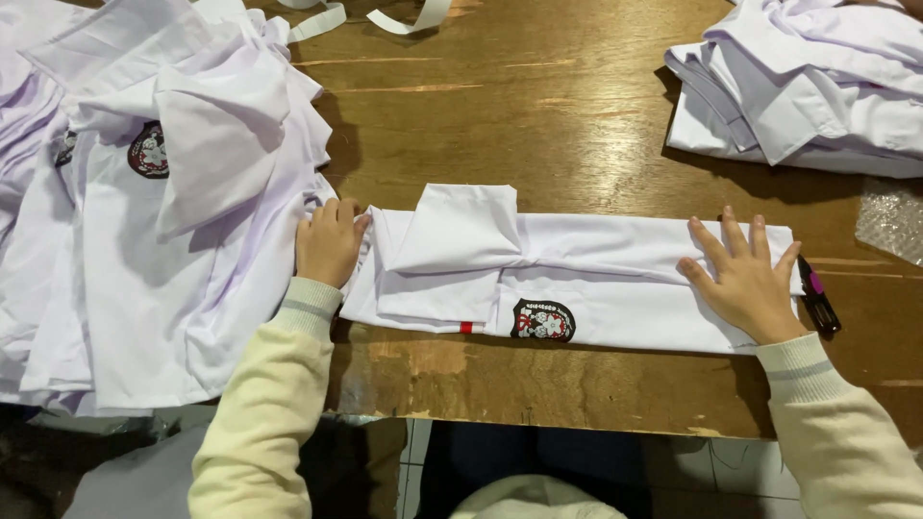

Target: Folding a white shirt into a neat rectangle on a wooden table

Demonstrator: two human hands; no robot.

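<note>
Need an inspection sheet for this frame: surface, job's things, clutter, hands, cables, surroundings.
Surface: wooden table, worn, scuffed along the near edge.
Job's things: white shirt folded into a long strip, lying flat, crest badge facing up near the front edge.
Clutter: loose pile of white shirts at left; folded stack at top right; marker pen beside the strip's right end; bubble wrap at right edge; white strips at the far edge.
Hands: left hand with fingers curled at the strip's left end; right hand flat, fingers spread, on its right end.
Cables: nothing seen.
Surroundings: tiled floor below the table edge.
</note>
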